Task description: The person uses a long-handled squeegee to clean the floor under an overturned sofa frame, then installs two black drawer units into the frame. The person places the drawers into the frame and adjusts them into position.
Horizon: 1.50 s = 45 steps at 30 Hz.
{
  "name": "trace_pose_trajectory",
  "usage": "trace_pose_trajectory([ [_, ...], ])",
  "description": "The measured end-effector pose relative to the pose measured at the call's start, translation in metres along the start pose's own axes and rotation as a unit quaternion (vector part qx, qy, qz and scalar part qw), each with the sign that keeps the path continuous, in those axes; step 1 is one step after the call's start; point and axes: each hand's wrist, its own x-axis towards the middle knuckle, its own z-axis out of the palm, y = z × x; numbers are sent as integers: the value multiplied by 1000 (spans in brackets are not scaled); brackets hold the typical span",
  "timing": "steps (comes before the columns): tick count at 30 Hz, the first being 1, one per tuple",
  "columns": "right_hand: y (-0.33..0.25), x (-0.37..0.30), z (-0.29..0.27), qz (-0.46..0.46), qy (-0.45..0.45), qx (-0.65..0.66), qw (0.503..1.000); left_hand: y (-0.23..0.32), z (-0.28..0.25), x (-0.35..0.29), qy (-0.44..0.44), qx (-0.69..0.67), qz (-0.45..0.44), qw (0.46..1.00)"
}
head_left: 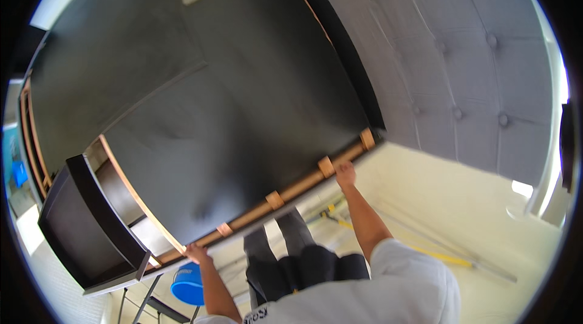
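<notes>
A large bed frame with black panels (255, 111) lies before me. Its near side rail (249, 221) slants up from lower left to right, with several small wooden blocks (275, 200) along its inner side. My left hand (196, 254) is closed over the rail at its left part, beside the near corner of the black panel. Farther right, my right hand (345, 175) grips the same rail near a wooden block (326, 167). The fingertips of both hands are partly hidden behind the rail.
A grey tufted headboard (449, 75) stands at the right. At the left is a dark drawer-like box (91, 227). A blue bucket (187, 284) is on the floor near my left arm. A yellow-and-grey pole (443, 257) lies on the floor at right.
</notes>
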Motion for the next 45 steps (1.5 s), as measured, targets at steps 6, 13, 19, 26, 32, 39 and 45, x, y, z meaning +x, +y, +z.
trace_pose_trajectory([
  [6,-49,53,19,321,-78,303,894,95,-44,19,188,-14,102,977],
  [13,-51,72,35,433,78,374,817,120,-36,33,71,37,91,993],
  [19,-46,79,22,412,-18,447,794,93,-41,45,124,69,123,982],
  [26,-40,60,7,380,-9,397,835,64,-43,76,147,41,180,972],
  [32,-20,37,4,358,51,363,859,47,-72,88,-18,-18,226,974],
  [39,56,52,-27,312,71,-11,947,42,-54,70,84,104,274,952],
  [45,-3,85,-60,-7,85,-150,985,73,-44,74,223,166,260,925],
])
